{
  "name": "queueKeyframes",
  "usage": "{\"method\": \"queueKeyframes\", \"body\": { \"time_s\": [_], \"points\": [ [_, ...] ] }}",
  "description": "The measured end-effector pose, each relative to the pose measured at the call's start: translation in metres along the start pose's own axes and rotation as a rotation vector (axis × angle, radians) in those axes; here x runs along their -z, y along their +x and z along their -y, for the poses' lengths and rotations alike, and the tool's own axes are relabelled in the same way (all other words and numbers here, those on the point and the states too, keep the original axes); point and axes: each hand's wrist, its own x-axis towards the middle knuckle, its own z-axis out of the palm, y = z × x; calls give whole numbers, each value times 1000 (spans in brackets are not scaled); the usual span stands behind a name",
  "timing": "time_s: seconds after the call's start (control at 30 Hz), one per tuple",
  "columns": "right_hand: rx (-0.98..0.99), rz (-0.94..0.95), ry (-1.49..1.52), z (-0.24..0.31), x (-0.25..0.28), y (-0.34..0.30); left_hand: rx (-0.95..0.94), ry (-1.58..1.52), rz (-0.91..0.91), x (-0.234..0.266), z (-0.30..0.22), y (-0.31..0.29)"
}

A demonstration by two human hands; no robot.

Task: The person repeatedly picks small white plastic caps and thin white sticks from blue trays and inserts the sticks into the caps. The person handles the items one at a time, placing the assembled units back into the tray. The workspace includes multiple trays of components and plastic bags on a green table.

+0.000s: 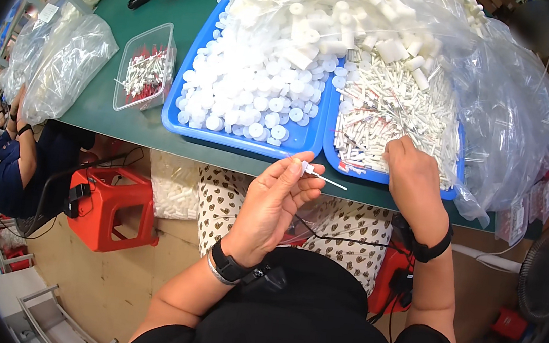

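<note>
In front of the table edge, my left hand (269,206) pinches a small white part with a thin white stem (329,179) between thumb and forefinger. The stem points to the right. My right hand (416,177) reaches over the right blue tray (365,174), its fingertips pressed together at a heap of short white stick-like pieces (367,131) with some red bits among them. Whatever those fingertips hold is hidden. To the left, another blue tray (224,140) is filled with translucent white discs (256,98).
A clear plastic box (120,96) of white and red pieces stands left on the green table (101,114). Clear bags with white foam-like cylinders (393,49) slump over the trays' back. Red stools (107,210) and a seated co-worker (8,161) are at the left, a fan (547,270) at the right.
</note>
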Motion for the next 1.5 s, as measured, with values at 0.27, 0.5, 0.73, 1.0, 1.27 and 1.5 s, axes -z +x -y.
{"method": "queueKeyframes", "body": {
  "time_s": [0.27, 0.5, 0.73, 1.0, 1.27, 1.5],
  "points": [
    [32, -2, 127, -3, 5, 4, -15, 12, 11, -2, -1, 2],
    [-1, -151, 641, 14, 14, 4, -38, -9, 19, -4, -2, 5],
    [-189, -4, 976, 45, 17, -9, -69, -23, 53, -8, 1, 6],
    [-98, -21, 864, 45, 12, -13, -102, 109, 45, -6, 4, 5],
    [-577, 387, 1801, 49, 16, -4, -60, 137, 130, -13, 12, 0],
    [274, -312, 681, 57, -5, 4, -38, 71, 46, -15, 9, -1]
  ]
}}
